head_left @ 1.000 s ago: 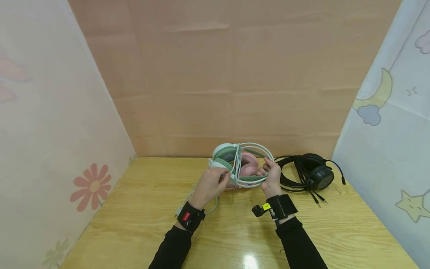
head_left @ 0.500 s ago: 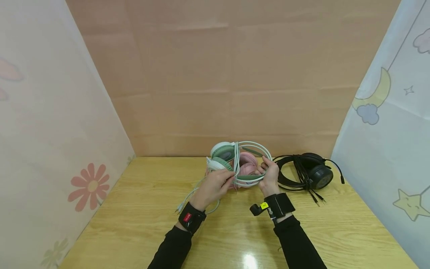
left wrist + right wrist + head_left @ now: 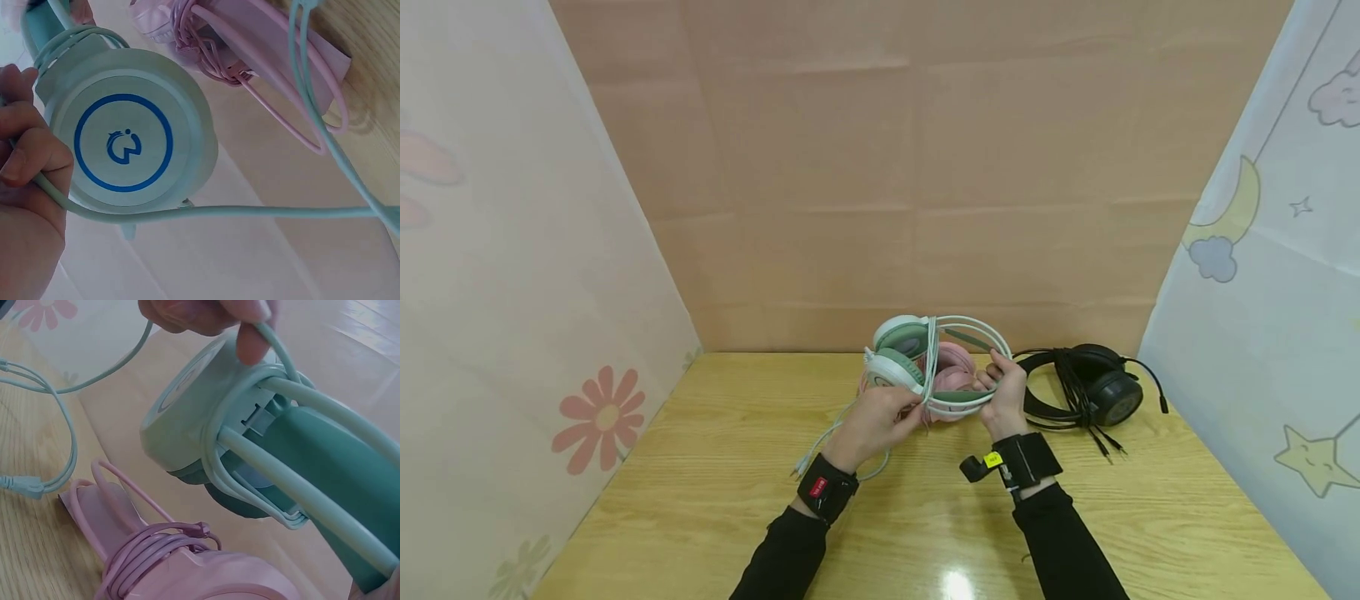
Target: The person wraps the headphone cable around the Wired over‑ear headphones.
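White-and-green headphones [image 3: 891,377] are held up off the table, tilted, in the head view. My right hand [image 3: 1004,398] grips their headband at its right end. Close to the lower ear cup [image 3: 125,147], my left hand [image 3: 31,181] pinches the pale green cable [image 3: 262,211]. Several turns of that cable [image 3: 215,434] wrap round the headband beside the ear cups. The cable's loose end [image 3: 808,457], with plugs, trails onto the table left of my left hand. Pink headphones [image 3: 219,575] lie behind and below, partly hidden, their own cord [image 3: 144,553] bundled around them.
Black headphones [image 3: 1093,383] with a bundled cord and a microphone boom lie to the right of my right hand. The wooden table [image 3: 700,500] ends at a brown paper backdrop [image 3: 910,167]. Patterned white panels [image 3: 512,292] stand at both sides.
My left hand has shifted slightly right and toward the person, drawing the cable along the near side of the headband. The right hand keeps its grip almost unmoved.
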`<state>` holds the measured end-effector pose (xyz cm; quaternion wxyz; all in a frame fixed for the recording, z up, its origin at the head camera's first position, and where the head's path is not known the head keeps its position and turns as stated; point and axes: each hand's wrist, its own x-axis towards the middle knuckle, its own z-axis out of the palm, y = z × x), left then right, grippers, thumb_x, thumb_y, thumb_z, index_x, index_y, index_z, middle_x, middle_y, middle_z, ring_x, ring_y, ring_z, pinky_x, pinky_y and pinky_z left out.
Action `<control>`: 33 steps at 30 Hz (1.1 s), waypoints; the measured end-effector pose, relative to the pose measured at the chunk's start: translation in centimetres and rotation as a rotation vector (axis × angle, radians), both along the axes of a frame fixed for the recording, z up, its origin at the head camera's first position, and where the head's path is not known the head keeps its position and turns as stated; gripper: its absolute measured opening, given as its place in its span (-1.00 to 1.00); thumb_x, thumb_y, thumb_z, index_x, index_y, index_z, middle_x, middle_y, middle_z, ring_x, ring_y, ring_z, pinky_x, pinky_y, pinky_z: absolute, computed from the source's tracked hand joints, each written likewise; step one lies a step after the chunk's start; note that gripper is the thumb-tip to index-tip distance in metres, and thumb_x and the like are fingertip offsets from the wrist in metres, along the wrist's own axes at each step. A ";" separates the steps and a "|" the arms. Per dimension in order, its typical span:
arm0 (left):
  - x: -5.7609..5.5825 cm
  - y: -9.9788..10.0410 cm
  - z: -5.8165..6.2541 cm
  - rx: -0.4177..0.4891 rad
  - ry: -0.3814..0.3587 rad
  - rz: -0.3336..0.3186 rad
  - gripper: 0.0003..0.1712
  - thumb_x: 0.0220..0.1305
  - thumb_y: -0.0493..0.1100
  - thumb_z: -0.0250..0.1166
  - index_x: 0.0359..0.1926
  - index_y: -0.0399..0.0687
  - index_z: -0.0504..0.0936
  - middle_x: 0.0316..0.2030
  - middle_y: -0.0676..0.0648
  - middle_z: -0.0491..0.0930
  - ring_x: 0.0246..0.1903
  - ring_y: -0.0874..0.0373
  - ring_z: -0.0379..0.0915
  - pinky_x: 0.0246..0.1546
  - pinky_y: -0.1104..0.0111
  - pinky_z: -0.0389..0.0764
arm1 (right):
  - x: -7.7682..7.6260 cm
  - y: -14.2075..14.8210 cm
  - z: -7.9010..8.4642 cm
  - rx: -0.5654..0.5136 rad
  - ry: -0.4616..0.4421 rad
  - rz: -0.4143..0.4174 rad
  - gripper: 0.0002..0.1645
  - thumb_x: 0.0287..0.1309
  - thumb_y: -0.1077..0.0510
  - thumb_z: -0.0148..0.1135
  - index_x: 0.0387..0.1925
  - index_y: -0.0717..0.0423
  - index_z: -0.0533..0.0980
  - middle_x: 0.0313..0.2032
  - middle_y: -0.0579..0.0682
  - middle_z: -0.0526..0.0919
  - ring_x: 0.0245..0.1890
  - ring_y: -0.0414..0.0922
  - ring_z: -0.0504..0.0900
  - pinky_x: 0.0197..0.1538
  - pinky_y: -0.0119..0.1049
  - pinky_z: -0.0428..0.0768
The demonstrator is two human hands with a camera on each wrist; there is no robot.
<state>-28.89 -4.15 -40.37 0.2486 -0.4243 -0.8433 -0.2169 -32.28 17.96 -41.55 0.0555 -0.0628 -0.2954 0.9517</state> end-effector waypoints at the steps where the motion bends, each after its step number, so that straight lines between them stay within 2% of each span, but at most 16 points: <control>1: 0.0 0.0 0.0 -0.002 -0.003 -0.003 -0.87 0.29 -0.22 0.27 -0.41 0.02 0.67 -0.62 0.22 0.44 -0.60 0.45 0.26 -0.54 0.64 0.25 | 0.0 0.0 0.0 -0.003 0.004 -0.001 -0.64 0.48 0.11 -0.09 -0.48 -0.04 0.08 -0.63 -0.14 0.07 -0.75 -0.24 0.08 -0.58 -0.38 0.14; 4: 0.1 -0.1 -0.2 -0.005 -0.028 -0.025 -0.86 0.27 -0.22 0.27 -0.42 0.07 0.67 -0.64 0.24 0.41 -0.62 0.48 0.22 -0.58 0.66 0.21 | 0.1 0.0 0.0 -0.012 0.010 -0.004 -0.66 0.48 0.12 -0.10 -0.46 -0.04 0.09 -0.63 -0.14 0.07 -0.76 -0.24 0.08 -0.58 -0.39 0.14; 11: 0.2 -0.1 -0.6 0.023 -0.084 -0.081 -0.85 0.21 -0.26 0.28 -0.47 0.03 0.67 -0.67 0.24 0.38 -0.67 0.51 0.16 -0.62 0.69 0.15 | 0.1 0.4 0.3 -0.028 0.014 -0.017 -0.83 0.48 0.12 -0.10 -0.31 0.00 0.23 -0.63 -0.14 0.06 -0.77 -0.24 0.08 -0.60 -0.40 0.13; 16: 0.1 -0.1 -0.7 0.029 -0.085 -0.091 -0.81 0.18 -0.28 0.31 -0.53 0.06 0.64 -0.68 0.24 0.40 -0.67 0.53 0.15 -0.62 0.69 0.15 | 0.2 0.4 0.5 -0.039 0.015 -0.020 -0.79 0.48 0.12 -0.10 -0.36 -0.01 0.20 -0.64 -0.15 0.08 -0.77 -0.25 0.08 -0.62 -0.42 0.14; 21: -0.1 -0.4 -0.9 0.015 -0.117 -0.112 -0.84 0.26 -0.24 0.29 -0.41 0.05 0.75 -0.58 0.23 0.58 -0.66 0.55 0.21 -0.60 0.71 0.22 | 0.2 0.6 0.6 -0.047 0.012 -0.022 -0.74 0.48 0.12 -0.12 -0.40 -0.03 0.14 -0.62 -0.15 0.08 -0.76 -0.25 0.08 -0.59 -0.41 0.13; 24: -0.2 -0.4 -1.0 -0.025 -0.126 -0.101 -0.84 0.32 -0.18 0.28 -0.38 0.05 0.75 -0.61 0.22 0.54 -0.67 0.53 0.20 -0.59 0.70 0.22 | 0.2 0.7 0.7 -0.063 0.001 -0.017 -0.80 0.48 0.12 -0.12 -0.35 -0.02 0.19 -0.61 -0.14 0.06 -0.77 -0.25 0.08 -0.60 -0.42 0.13; 28: -0.4 -0.5 -1.3 -0.095 -0.173 -0.085 -0.84 0.39 -0.13 0.23 -0.30 0.05 0.73 -0.65 0.17 0.46 -0.68 0.49 0.17 -0.57 0.66 0.21 | 0.1 0.8 0.9 -0.080 -0.005 -0.016 -0.85 0.48 0.12 -0.12 -0.29 -0.02 0.20 -0.58 -0.14 0.03 -0.77 -0.25 0.09 -0.62 -0.42 0.14; 33: -0.8 -0.4 -1.7 -0.120 -0.245 -0.089 -0.82 0.41 -0.17 0.20 -0.10 0.02 0.72 -0.46 0.11 0.65 -0.61 0.46 0.28 -0.49 0.64 0.31 | 0.1 0.9 1.2 -0.110 -0.004 -0.012 -0.87 0.47 0.12 -0.09 -0.29 -0.01 0.24 -0.60 -0.15 0.03 -0.79 -0.25 0.10 -0.65 -0.42 0.15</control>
